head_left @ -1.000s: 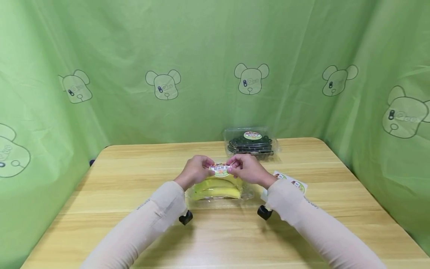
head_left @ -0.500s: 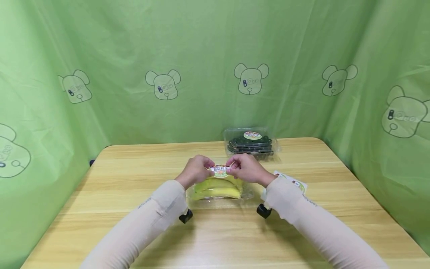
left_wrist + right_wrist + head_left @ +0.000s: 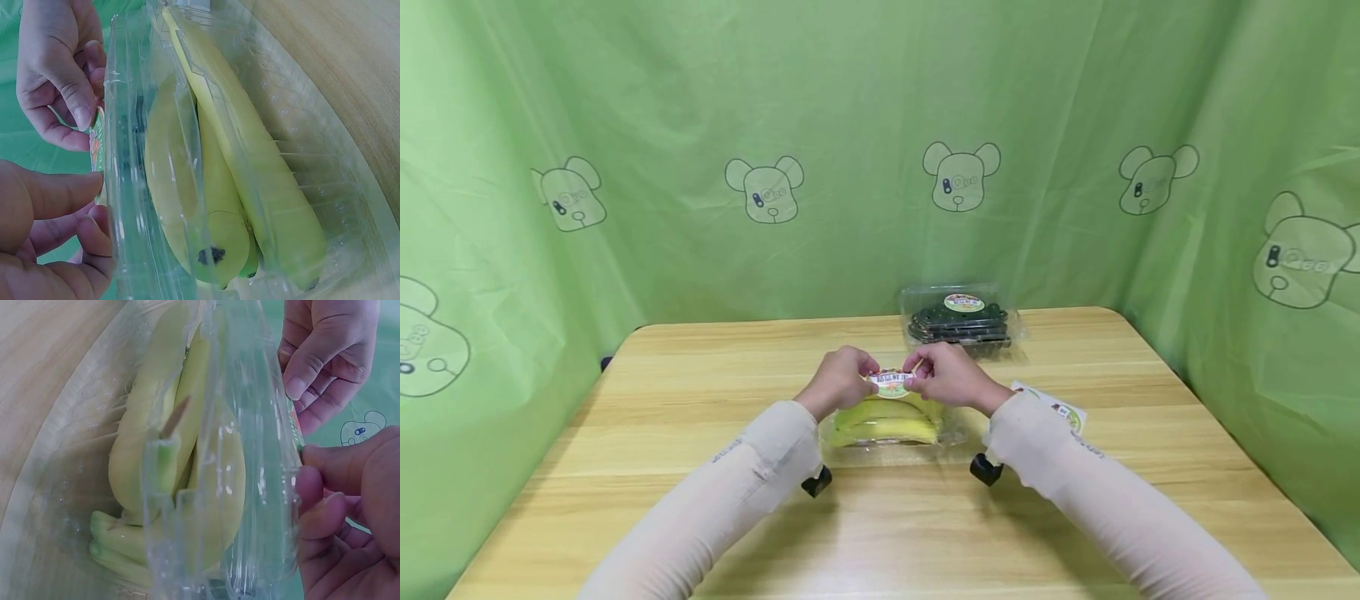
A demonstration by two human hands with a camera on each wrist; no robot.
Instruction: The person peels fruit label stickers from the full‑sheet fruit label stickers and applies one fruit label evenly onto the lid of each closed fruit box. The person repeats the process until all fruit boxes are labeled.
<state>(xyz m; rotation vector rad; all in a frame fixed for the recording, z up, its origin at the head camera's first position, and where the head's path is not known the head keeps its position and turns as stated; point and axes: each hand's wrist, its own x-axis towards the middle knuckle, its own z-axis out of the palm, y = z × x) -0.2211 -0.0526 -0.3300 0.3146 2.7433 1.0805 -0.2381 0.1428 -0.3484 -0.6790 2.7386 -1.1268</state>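
Observation:
An oval printed sticker (image 3: pixel 891 383) is stretched between the two hands, right at the top of a clear plastic clamshell box (image 3: pixel 128 187). The left hand (image 3: pixel 837 379) pinches its left end between thumb and fingers. At the opposite end, the right hand (image 3: pixel 952 377) pinches it the same way. Inside the closed box lie several yellow-green bananas (image 3: pixel 887 423), seen from both sides in the wrist views. The sticker appears edge-on along the lid in the left wrist view, with the thumbs close to the plastic.
Behind the hands stands another clear box of dark fruit (image 3: pixel 958 321), with a similar oval sticker (image 3: pixel 964 302) on its lid. A white sheet of stickers (image 3: pixel 1071 413) lies right of the bananas, partly covered by the right sleeve. Green curtains (image 3: pixel 850 250) surround the wooden table (image 3: pixel 700 375).
The sticker has dropped slightly toward the near side of the lid, the hands barely shifting with it. Both hands keep their pinch, and the boxes have not moved.

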